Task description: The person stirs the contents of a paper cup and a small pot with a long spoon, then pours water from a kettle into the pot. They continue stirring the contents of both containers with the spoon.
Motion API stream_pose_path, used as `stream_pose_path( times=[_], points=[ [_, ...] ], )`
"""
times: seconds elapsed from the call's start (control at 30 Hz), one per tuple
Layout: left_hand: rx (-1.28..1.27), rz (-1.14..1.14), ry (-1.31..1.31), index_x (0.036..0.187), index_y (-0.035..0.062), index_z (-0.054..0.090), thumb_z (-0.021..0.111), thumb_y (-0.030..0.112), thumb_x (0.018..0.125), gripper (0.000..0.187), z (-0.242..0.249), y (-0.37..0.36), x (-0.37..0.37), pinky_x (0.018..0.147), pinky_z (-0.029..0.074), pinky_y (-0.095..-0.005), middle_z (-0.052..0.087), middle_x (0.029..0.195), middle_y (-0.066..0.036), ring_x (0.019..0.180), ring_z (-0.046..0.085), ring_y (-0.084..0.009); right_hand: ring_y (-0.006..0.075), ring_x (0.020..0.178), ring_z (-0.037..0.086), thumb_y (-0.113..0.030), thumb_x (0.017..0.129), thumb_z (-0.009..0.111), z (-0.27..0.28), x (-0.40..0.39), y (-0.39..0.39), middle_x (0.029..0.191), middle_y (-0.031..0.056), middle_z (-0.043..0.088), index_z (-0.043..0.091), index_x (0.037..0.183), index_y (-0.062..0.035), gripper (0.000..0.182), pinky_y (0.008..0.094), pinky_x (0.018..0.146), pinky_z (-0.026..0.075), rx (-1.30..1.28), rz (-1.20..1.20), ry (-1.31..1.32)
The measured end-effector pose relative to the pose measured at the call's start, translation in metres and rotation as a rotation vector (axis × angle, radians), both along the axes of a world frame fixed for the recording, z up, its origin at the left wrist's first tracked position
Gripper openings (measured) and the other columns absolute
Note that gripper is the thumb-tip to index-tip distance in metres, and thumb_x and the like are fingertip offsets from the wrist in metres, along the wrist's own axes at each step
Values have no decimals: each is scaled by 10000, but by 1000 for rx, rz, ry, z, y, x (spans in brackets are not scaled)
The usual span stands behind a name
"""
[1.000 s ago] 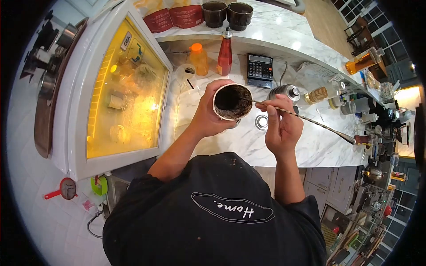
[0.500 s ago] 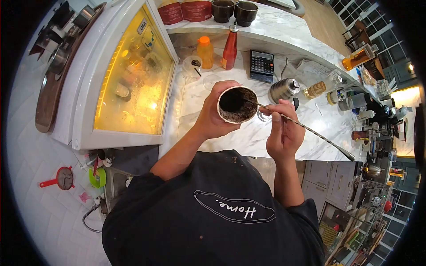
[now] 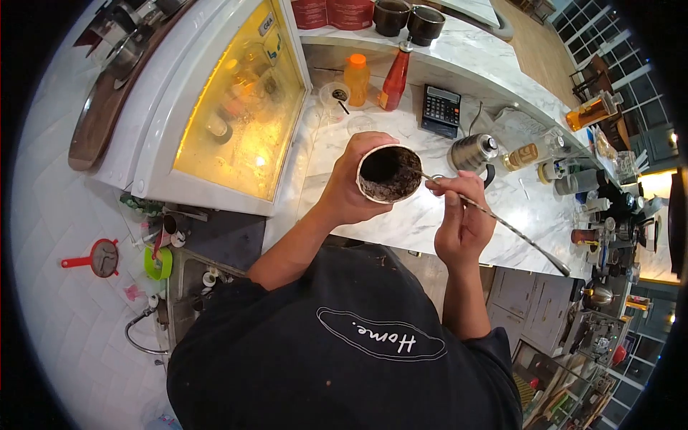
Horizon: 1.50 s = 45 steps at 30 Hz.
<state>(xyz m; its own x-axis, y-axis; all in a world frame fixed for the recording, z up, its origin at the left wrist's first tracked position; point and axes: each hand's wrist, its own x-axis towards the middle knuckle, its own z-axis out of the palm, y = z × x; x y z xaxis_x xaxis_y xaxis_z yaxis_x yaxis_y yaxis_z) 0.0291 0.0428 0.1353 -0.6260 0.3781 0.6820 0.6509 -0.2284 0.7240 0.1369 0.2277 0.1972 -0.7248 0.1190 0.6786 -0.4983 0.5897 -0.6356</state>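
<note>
A pale marbled surface (image 3: 537, 222) stretches across the middle of the view, beyond the person's black shirt (image 3: 358, 387), which has "Home." lettered on it. At the left stands a white glass-doored fridge (image 3: 244, 122), lit yellow inside. Farther back on the surface, a steel kettle (image 3: 469, 152) sits on the right, and a red bottle (image 3: 395, 82) stands between a black calculator (image 3: 440, 111) and an orange-capped bottle (image 3: 356, 82). The left hand (image 3: 350, 183) is wrapped around the side of a white-rimmed cup (image 3: 390, 188), holding it above the surface, between the person's body and the calculator, with its mouth facing the camera; dark, grainy matter coats the inner wall. A clear cup (image 3: 332, 100) with a black straw stands near the fridge, just beside the orange-capped bottle. The right hand (image 3: 464, 226) pinches a thin, twisted metal stirrer (image 3: 517, 231) between thumb and fingers; one end reaches inside the held cup, while the flared end points away to the right. Whether the inner tip touches the dark matter cannot be told.
</note>
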Motion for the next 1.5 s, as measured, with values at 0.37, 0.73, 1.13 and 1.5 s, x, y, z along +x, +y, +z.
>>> stream_pose_path(
  times=[0.37, 0.73, 1.13, 1.5],
  points=[
    [-5, 8, 25, 1367, 82, 525, 901, 11, 571, 884, -3, 8, 10, 1079, 476, -430, 592, 1323, -142, 1273, 576, -338, 212, 787, 676, 36, 984, 582, -8, 24, 11, 964, 68, 775, 657, 1063, -56, 143, 453, 1001, 424, 8, 71, -42],
    [31, 49, -7, 1364, 75, 531, 896, 6, 574, 873, 5, 30, 34, 1064, 483, -426, 595, 1314, -149, 1253, 593, -335, 216, 791, 688, 54, 968, 578, -6, 30, 34, 948, 70, 764, 653, 1066, -64, 170, 462, 1003, 428, -7, 126, -6],
    [-43, 185, 53, 1373, 77, 523, 887, 6, 566, 888, 15, 50, 39, 1065, 476, -431, 595, 1326, -153, 1250, 579, -347, 213, 798, 689, 63, 949, 593, 4, 23, 63, 948, 77, 764, 655, 1065, -61, 181, 476, 990, 429, -27, 166, 17],
    [-30, 214, 88, 1374, 78, 531, 915, 51, 560, 900, 0, 69, 40, 1052, 483, -448, 609, 1330, -172, 1241, 589, -363, 213, 738, 644, 53, 953, 596, -10, 10, 93, 932, 59, 751, 661, 1056, -61, 167, 472, 995, 422, -54, 248, 39]
  ],
)
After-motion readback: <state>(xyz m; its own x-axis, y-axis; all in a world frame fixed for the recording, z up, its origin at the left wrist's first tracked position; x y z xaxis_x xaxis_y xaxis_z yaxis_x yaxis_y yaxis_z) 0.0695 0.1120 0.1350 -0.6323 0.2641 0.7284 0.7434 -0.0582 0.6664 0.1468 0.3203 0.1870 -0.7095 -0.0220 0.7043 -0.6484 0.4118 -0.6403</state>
